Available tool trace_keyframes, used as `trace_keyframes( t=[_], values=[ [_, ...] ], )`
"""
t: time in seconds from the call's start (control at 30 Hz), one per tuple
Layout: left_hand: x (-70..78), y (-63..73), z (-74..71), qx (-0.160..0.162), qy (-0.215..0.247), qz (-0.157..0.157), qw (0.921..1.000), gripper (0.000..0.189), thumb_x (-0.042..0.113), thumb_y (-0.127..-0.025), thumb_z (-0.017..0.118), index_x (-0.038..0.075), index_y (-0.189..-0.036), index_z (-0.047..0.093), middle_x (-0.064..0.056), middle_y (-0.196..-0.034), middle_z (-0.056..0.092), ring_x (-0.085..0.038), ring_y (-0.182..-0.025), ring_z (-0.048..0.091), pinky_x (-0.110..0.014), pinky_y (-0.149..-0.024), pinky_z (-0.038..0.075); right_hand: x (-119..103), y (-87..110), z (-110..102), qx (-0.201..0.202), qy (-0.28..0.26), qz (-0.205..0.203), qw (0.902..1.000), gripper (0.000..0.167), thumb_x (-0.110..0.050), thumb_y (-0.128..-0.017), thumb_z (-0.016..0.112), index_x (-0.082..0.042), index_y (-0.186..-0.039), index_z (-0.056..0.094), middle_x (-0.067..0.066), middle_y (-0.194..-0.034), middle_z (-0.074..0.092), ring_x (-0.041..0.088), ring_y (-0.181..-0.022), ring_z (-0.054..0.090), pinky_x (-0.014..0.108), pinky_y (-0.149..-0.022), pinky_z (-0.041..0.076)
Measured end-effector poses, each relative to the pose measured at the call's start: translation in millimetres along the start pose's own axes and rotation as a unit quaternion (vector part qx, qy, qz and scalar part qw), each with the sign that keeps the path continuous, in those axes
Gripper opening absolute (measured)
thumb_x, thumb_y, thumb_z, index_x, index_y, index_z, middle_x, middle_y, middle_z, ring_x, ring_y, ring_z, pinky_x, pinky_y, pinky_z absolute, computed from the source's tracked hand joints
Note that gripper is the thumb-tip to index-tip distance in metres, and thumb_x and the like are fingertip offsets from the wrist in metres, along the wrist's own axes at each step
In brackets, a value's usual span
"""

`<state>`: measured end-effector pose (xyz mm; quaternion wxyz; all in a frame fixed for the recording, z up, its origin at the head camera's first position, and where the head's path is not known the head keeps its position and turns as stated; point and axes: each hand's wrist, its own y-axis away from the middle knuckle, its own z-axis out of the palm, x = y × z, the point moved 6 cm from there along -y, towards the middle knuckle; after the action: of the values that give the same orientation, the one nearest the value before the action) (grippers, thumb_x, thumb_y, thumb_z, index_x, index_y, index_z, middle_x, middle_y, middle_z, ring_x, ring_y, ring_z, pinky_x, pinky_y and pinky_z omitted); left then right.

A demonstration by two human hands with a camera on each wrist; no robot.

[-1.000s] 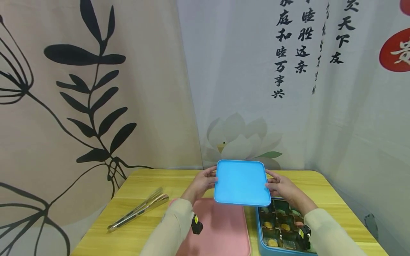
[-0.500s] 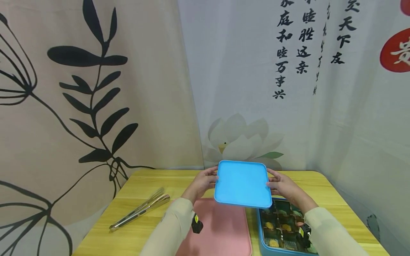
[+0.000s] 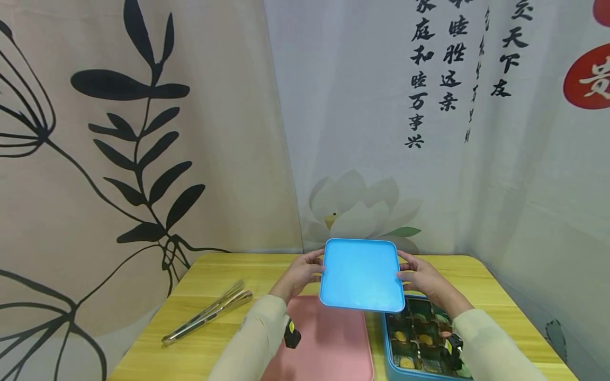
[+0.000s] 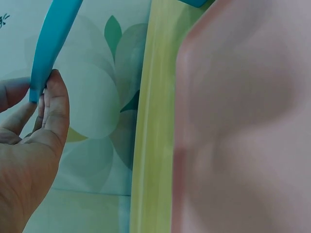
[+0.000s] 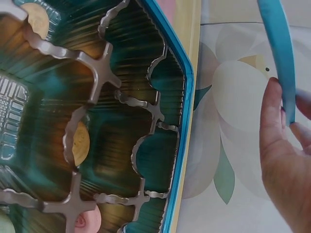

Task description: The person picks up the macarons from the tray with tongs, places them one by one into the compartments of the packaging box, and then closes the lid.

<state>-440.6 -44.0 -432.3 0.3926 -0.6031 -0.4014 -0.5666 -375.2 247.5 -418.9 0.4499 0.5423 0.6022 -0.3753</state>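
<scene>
A blue rectangular lid (image 3: 361,275) with a raised rim hangs tilted above the table, its flat face toward the head camera. My left hand (image 3: 299,272) pinches its left edge, thumb on one side and fingers on the other, as the left wrist view shows. On the opposite edge my right hand (image 3: 424,278) pinches the lid the same way. Below and right stands a blue box (image 3: 388,352) with a dark divided insert (image 5: 99,73). Some compartments hold round pieces that look like mooncakes, one yellow (image 5: 80,144) and one pink (image 5: 88,219).
A pink tray (image 3: 329,338) lies on the wooden table (image 3: 214,275), left of the blue box and partly under my left forearm. Metal tongs (image 3: 208,315) lie farther left. A printed curtain (image 3: 229,132) hangs behind the table's back edge.
The lid stays between both hands, with its lower edge tipping very slightly downward. The view shifts a little; the tray, box and tongs stay in place.
</scene>
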Motion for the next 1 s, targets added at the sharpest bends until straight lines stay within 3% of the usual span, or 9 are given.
trace_keyframes(
  t=[0.5, 1.0],
  values=[
    [-1.4, 1.3, -2.3, -0.005, -0.010, 0.014, 0.9998, 0.054, -0.003, -0.094, 0.059, 0.004, -0.147, 0.046, -0.016, -0.114, 0.051, -0.023, -0.093, 0.055, -0.036, -0.082, 0.053, 1.3, -3.2, -0.6, 0.047, 0.023, -0.006, 0.9986, 0.063, -0.007, -0.096, 0.064, 0.001, -0.151, 0.034, 0.029, -0.131, 0.047, 0.034, -0.101, 0.064, 0.048, -0.084, 0.055],
    [-0.7, 2.9, -0.8, 0.001, -0.036, 0.015, 0.9993, 0.052, 0.001, -0.097, 0.060, 0.005, -0.147, 0.047, -0.014, -0.111, 0.053, -0.024, -0.094, 0.054, -0.042, -0.092, 0.050, 1.0, -1.4, 0.9, 0.057, 0.049, -0.010, 0.9971, 0.063, -0.009, -0.097, 0.063, 0.001, -0.152, 0.034, 0.028, -0.128, 0.051, 0.035, -0.103, 0.062, 0.052, -0.089, 0.051]
  ],
)
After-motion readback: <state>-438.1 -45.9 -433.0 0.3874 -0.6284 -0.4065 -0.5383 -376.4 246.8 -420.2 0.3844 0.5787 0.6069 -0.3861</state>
